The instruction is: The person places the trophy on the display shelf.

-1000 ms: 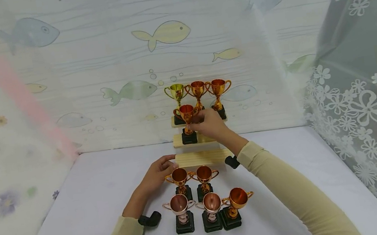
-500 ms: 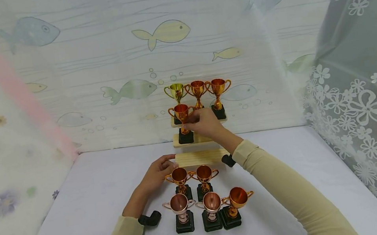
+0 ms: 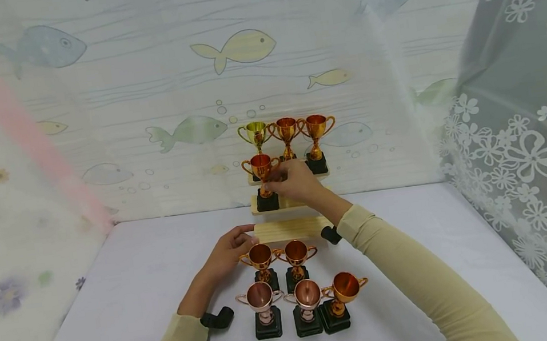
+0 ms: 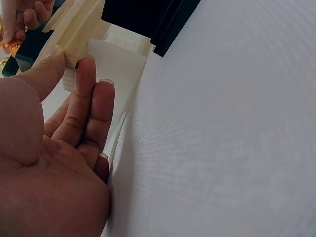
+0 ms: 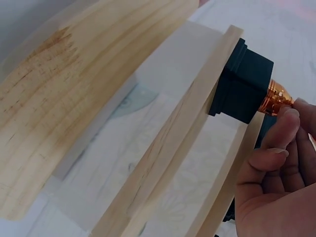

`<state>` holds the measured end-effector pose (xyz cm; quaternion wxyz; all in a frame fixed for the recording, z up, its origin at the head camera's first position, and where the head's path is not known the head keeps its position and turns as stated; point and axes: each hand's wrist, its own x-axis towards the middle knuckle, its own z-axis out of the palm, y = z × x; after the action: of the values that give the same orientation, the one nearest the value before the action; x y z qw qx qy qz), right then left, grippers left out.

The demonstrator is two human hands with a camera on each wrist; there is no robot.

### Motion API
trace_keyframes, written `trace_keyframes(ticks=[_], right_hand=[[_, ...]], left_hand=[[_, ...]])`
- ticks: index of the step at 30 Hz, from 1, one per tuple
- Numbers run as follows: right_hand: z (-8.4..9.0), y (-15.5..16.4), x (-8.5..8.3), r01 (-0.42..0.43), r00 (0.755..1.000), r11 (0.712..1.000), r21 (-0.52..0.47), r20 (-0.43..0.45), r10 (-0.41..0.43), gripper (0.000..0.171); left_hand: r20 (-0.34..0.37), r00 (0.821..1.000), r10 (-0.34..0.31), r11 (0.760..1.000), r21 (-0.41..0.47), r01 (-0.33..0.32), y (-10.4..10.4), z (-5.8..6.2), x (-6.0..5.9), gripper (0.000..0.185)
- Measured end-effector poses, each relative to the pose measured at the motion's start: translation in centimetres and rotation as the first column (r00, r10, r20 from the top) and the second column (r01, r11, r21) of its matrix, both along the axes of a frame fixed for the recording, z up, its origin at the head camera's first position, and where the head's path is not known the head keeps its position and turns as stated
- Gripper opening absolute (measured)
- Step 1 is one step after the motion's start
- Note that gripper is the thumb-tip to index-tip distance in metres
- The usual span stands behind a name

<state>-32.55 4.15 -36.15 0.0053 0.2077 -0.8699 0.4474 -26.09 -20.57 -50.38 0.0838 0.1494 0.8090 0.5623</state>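
With thumb and fingertips, my right hand (image 3: 300,181) pinches the stem of an orange-gold trophy cup (image 3: 260,165). Its black base (image 5: 244,81) is at the left end of the middle board (image 5: 173,123) of a three-step wooden display stand, upright in the head view. Lower down, my left hand (image 3: 225,256) grips the left end of the stand's bottom board (image 3: 294,229), thumb above and fingers below. Along the top step stand a yellow-gold trophy (image 3: 256,132) and two orange-gold ones, their bases partly hidden by the right hand and held trophy.
In front of the stand are two copper-gold trophies (image 3: 297,255). Closer to me stand two rose-coloured trophies (image 3: 260,297) and an orange-gold one (image 3: 346,287). The white tabletop (image 3: 159,249) meets a fish-print curtain (image 3: 164,87) behind the stand.
The right hand has shifted left along the middle step with the trophy, then down slightly, to the step's left end. The left hand has stayed put.
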Motion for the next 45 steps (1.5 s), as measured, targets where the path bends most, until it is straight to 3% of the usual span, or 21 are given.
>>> trace_keyframes(ticks=[22, 34, 45], right_hand=[[-0.9, 0.3, 0.3, -0.026, 0.999, 1.0, -0.017, -0.047, 0.025, 0.022], [-2.3, 4.7, 2.6, -0.072, 0.997, 0.971, -0.226, -0.001, 0.074, 0.015], [-3.2, 8.0, 6.3, -0.144, 0.99, 0.961, -0.236, -0.042, 0.138, 0.013]], left_hand=[[-0.008, 1.0, 0.005, 1.0, -0.01, -0.005, -0.1, 0.0, 0.0, 0.048], [-0.001, 1.0, 0.01, 1.0, 0.004, -0.01, 0.1, 0.2, 0.0, 0.048], [0.004, 1.0, 0.006, 1.0, 0.015, -0.006, 0.2, 0.1, -0.1, 0.047]])
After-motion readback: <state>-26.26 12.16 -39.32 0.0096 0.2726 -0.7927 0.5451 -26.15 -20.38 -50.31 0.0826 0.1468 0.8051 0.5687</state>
